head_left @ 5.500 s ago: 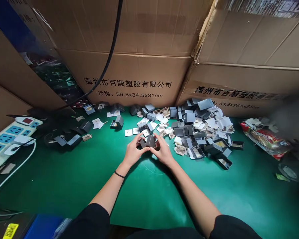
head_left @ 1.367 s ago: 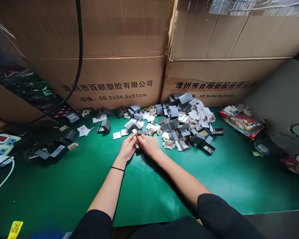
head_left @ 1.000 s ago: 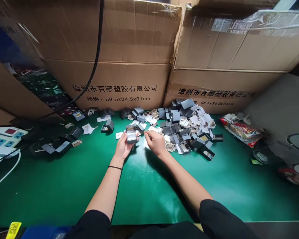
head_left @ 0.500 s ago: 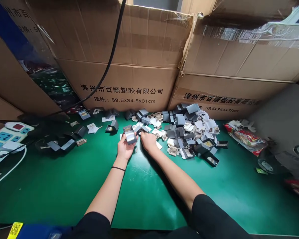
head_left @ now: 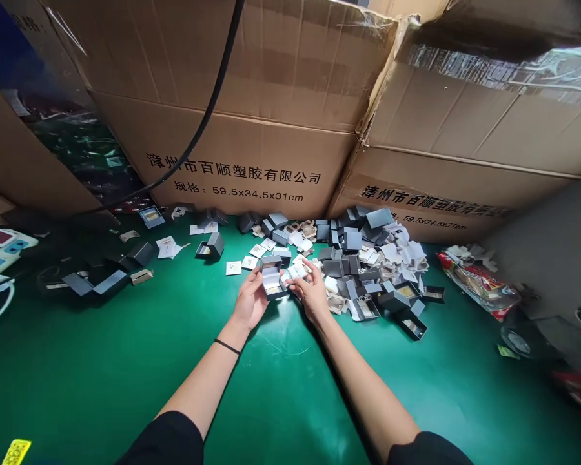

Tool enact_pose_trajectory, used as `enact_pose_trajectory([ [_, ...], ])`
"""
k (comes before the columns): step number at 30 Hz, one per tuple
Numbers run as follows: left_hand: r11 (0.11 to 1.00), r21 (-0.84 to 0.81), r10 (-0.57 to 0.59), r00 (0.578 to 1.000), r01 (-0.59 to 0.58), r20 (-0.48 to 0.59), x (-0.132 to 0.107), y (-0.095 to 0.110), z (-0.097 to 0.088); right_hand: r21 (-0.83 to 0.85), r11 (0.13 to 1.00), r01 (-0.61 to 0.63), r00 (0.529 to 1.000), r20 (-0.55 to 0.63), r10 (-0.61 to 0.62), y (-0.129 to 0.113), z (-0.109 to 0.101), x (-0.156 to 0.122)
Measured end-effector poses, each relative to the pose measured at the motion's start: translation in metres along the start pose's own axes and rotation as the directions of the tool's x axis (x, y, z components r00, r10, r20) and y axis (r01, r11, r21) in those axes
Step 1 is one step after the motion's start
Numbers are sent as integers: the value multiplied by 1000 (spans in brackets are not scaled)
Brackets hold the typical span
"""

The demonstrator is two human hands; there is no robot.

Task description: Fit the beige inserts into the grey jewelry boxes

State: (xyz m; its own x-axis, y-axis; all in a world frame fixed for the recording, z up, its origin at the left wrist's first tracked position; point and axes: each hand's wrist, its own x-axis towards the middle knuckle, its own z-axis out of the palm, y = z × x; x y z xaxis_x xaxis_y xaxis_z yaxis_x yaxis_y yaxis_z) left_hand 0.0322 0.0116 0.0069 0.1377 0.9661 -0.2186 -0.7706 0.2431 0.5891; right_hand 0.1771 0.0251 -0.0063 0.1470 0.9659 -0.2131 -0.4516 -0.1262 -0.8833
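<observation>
My left hand point(head_left: 252, 300) is closed around a small dark grey hinged jewellery box point(head_left: 274, 284), whose lid stands up and shows a pale lining. Just right of the box, my right hand point(head_left: 312, 292) pinches a small white card point(head_left: 297, 270) between thumb and fingers. Several white square cards point(head_left: 233, 268) lie on the table behind my left hand. To the right of my right hand spreads a heap of dark grey boxes point(head_left: 352, 240) and crumpled white paper pieces point(head_left: 401, 248). Another opened grey box point(head_left: 211, 247) stands beyond my left hand.
Large cardboard cartons point(head_left: 232, 148) wall off the back of the green table point(head_left: 184, 349). A black cable point(head_left: 213, 97) hangs in front of them. At the left is a white power strip point(head_left: 10, 245); at the right lies a red plastic packet point(head_left: 479, 281).
My left hand has shifted slightly right with the box. My right hand has turned, come up off the table and now shows the white card. The view has tilted a little.
</observation>
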Motion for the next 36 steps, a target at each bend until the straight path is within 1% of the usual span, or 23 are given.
enact_pose_trajectory([
  [5, 997, 55, -50, 999, 51, -12, 1, 0, 0, -43, 999, 11, 999, 32, -10, 5, -4, 1],
  [8, 995, 64, -81, 997, 82, -18, 0, 2, 1, -147, 986, 81, 996, 31, -77, 6, -9, 2],
  [10, 993, 61, -100, 995, 101, -21, -1, 3, 2, -215, 968, 132, 991, 55, -123, 6, -11, 3],
  [14, 993, 44, -113, 994, 114, -10, 0, 3, 3, -246, 956, 157, 985, 106, -134, 6, -13, 4],
  [15, 993, 39, -108, 994, 109, -4, 0, 3, 3, -262, 948, 180, 983, 94, -160, 6, -14, 3],
  [17, 995, 30, -98, 995, 97, 12, 1, 2, 3, -321, 911, 260, 964, 36, -263, 6, -15, 1],
  [19, 995, 21, -94, 995, 93, 38, 0, 2, 2, -395, 854, 338, 925, -26, -378, 5, -16, -1],
  [20, 995, 24, -100, 993, 98, 61, -1, 2, 2, -424, 830, 361, 908, -44, -418, 4, -17, -2],
  [22, 990, 58, -137, 981, 130, 135, -3, 1, 1, -454, 810, 371, 891, -72, -448, 3, -18, -2],
  [24, 976, 120, -205, 953, 181, 223, -6, 0, -1, -454, 819, 350, 893, -103, -439, 2, -19, 0],
  [26, 959, 169, -267, 927, 228, 264, -6, -1, -2, -449, 829, 333, 892, -136, -432, 1, -21, 2],
  [28, 956, 165, -277, 934, 244, 224, -5, -3, -3, -444, 831, 335, 886, -153, -438, 0, -23, 4],
  [30, 962, 130, -257, 957, 240, 137, -2, -3, -3, -441, 828, 347, 881, -150, -449, 0, -24, 4],
  [32, 967, 99, -241, 969, 234, 61, 2, -3, -3, -438, 819, 371, 876, -126, -465, -1, -23, 2],
  [34, 970, 87, -231, 973, 228, 26, 5, -3, -2, -431, 803, 411, 866, -92, -492, -2, -20, -3],
  [36, 971, 88, -223, 975, 221, 19, 6, -3, -3, -410, 788, 459, 845, -71, -529, -2, -16, -9],
])
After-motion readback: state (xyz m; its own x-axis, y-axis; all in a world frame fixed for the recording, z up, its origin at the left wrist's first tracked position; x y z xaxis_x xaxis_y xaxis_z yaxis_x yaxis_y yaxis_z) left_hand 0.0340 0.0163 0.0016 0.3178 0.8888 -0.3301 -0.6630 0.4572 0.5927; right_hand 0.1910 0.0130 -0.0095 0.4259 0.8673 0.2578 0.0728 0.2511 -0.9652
